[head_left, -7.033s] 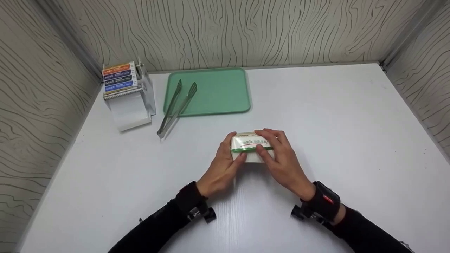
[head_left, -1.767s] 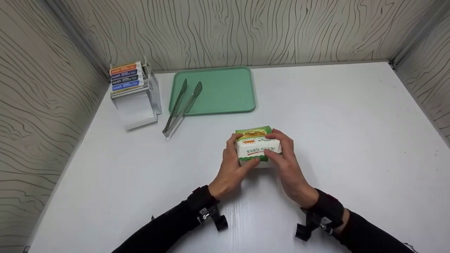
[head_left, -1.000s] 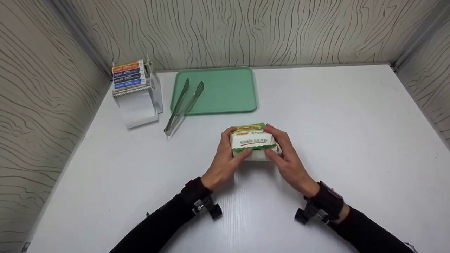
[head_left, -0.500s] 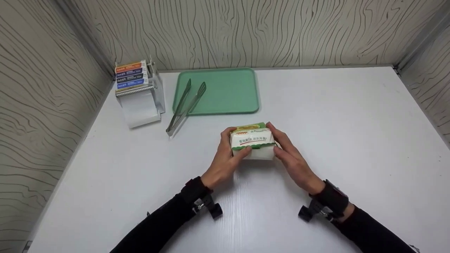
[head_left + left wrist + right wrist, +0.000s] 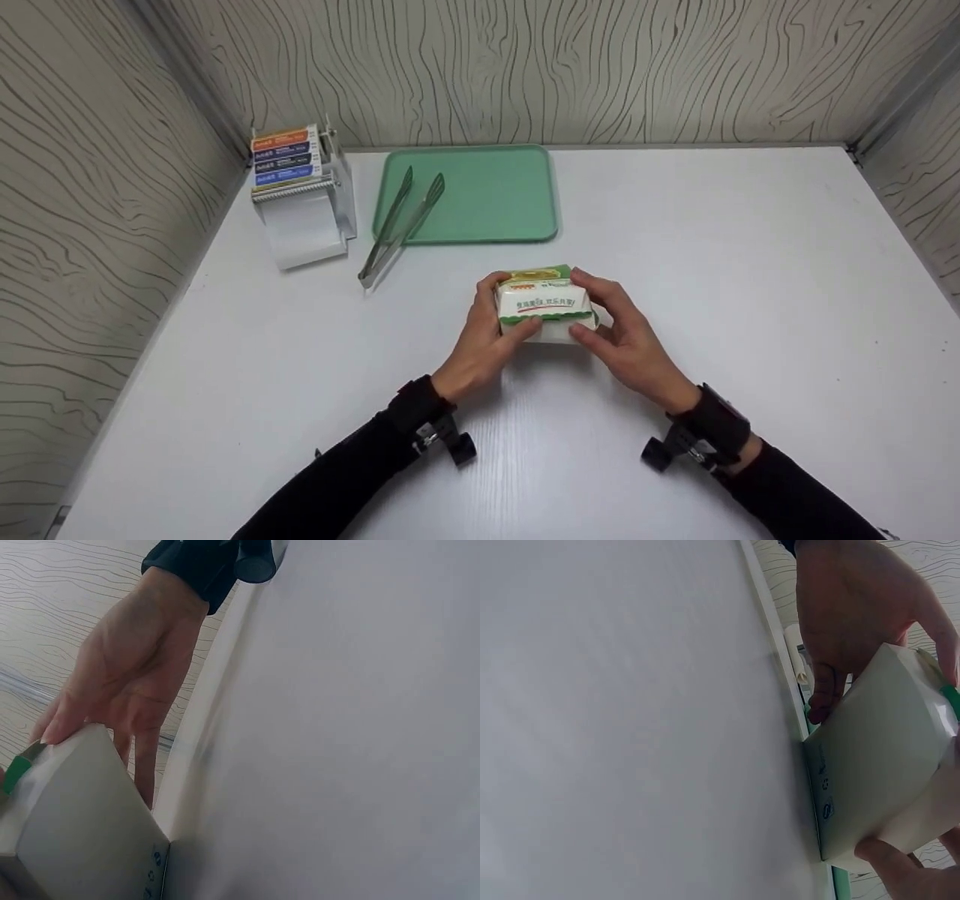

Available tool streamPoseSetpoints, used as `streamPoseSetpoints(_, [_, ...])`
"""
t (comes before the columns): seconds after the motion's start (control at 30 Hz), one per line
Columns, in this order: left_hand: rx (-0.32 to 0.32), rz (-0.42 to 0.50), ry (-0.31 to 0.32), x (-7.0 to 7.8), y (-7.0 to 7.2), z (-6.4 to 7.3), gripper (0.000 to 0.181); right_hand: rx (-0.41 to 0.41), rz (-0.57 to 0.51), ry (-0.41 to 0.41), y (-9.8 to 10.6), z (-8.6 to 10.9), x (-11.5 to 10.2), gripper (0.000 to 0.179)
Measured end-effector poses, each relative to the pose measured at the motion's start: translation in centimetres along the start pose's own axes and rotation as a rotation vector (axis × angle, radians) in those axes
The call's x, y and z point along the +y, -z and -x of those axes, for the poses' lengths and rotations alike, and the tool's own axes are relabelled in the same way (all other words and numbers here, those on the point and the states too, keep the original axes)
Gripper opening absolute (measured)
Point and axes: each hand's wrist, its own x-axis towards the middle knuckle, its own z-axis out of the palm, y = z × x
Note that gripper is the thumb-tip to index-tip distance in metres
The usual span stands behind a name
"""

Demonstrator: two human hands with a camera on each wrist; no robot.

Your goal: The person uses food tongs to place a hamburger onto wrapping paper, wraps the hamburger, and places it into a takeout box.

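A small white carton with green trim, printed characters and a green-and-yellow top stands upright between both hands in the head view. My left hand grips its left side, fingers around the far edge and thumb on the front near the wavy green flap edge. From the right, my right hand holds it, thumb on the lower front and index finger at the top corner. The left wrist view shows the carton's plain side with the right hand beyond; the right wrist view shows its base edge right at the tabletop.
Metal tongs lie with their tips over a green tray at the back. A white dispenser with coloured labels and a serrated edge stands at the back left. Patterned walls bound the white table.
Seven seconds ago my right fingers lay over the carton's front and its green top barely showed. Since then the right hand has shifted to the carton's right side; the left keeps its grip.
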Motion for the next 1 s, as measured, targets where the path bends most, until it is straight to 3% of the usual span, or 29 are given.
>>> streamPoseSetpoints(0.17, [-0.003,0.014,-0.001,-0.02,0.02,-0.1,0.076,0.008,0.027,0.01,0.07,-0.08,-0.13,0.066])
streamPoseSetpoints(0.43, [-0.005,0.025,-0.013,0.0,0.28,-0.16,0.076,0.002,0.112,0.042,0.73,-0.18,-0.21,0.08])
streamPoseSetpoints(0.77, [-0.028,0.067,0.002,0.1,0.39,-0.17,0.073,0.063,0.256,0.082,0.68,-0.3,-0.44,0.073])
streamPoseSetpoints(0.9, [-0.027,0.057,0.002,0.05,0.39,-0.07,0.074,0.051,0.273,0.06,0.6,-0.21,-0.66,0.07])
streamPoseSetpoints(1.0, [-0.023,0.05,-0.003,-0.03,0.46,-0.03,0.074,0.025,0.297,0.088,0.46,-0.27,-0.81,0.07])
